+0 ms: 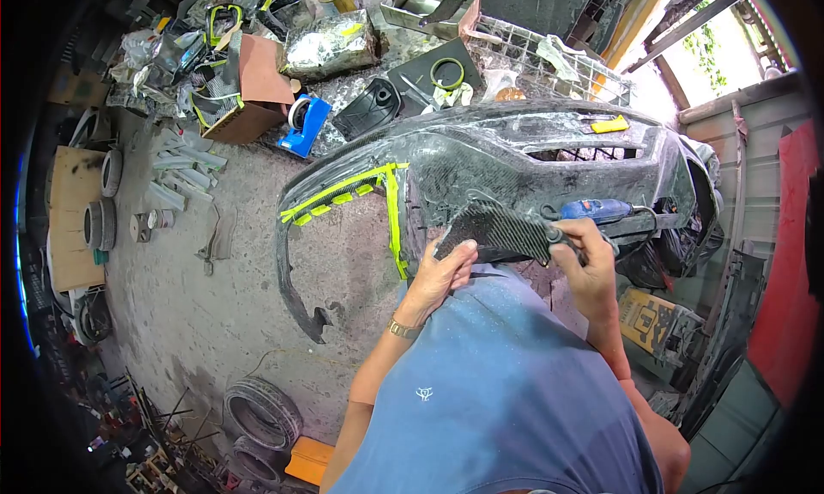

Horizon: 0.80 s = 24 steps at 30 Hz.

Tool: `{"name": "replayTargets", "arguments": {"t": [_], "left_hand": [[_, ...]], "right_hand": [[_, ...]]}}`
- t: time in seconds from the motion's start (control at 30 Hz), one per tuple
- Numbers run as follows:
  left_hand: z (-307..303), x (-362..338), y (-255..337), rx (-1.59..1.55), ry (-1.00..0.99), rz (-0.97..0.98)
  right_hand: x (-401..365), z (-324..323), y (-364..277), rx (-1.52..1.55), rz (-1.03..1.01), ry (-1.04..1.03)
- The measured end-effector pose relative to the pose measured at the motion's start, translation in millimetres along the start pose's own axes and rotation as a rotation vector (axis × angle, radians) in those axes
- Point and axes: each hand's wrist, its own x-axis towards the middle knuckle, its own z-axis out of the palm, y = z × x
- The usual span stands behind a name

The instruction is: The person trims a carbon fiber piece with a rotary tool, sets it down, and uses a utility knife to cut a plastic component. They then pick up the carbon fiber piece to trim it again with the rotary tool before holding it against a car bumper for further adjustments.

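Observation:
A dark woven carbon-fibre piece point(498, 230) is held in front of me over a large carbon-fibre car bumper point(481, 163). My left hand point(442, 271) grips the piece's left lower edge. My right hand point(584, 258) is closed on its right end, beside a blue power tool point(596, 209) lying on the bumper. Yellow-green tape strips point(343, 193) run along the bumper's left part. A yellow tab point(610, 125) sits on the bumper's top.
A cluttered table at the back holds a cardboard box point(249, 90), a blue tape dispenser point(305, 123), foil-wrapped items point(330, 48) and a wire rack point(549, 60). Tyres point(262, 412) lie on the concrete floor. A yellow tool case point(657, 322) stands at the right.

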Motion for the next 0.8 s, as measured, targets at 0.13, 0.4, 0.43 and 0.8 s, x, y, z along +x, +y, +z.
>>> {"name": "replayTargets", "arguments": {"t": [0.13, 0.4, 0.43, 0.8], "left_hand": [[-3, -2, 0, -0.030, -0.050, 0.000], [-3, -5, 0, -0.025, -0.079, -0.008], [-4, -5, 1, -0.011, -0.085, -0.019], [-3, -11, -8, 0.230, -0.091, 0.098]], "right_hand": [[-15, -19, -28, 0.233, 0.113, 0.022], [-29, -92, -27, 0.301, -0.065, 0.142], [-24, -94, -25, 0.272, 0.019, 0.214], [-16, -85, 22, 0.154, 0.255, 0.241]]}}
